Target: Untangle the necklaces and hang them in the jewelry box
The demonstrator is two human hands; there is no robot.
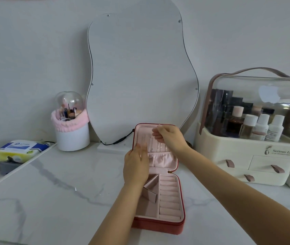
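The left hand (pixel 136 167) lay flat on the open jewelry box (pixel 158 175) lid; the right hand (pixel 170 137) pinched a thin necklace (pixel 152 145) near its top.

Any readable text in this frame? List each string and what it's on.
"Serious Life": on the front of the cream cosmetics organizer, beside a small logo; a finer line under it is too small to read.
Wipes pack: blue and white label, print blurred, unreadable.
White bottles in the organizer: label print too small to read.
Jewelry box: no text visible.
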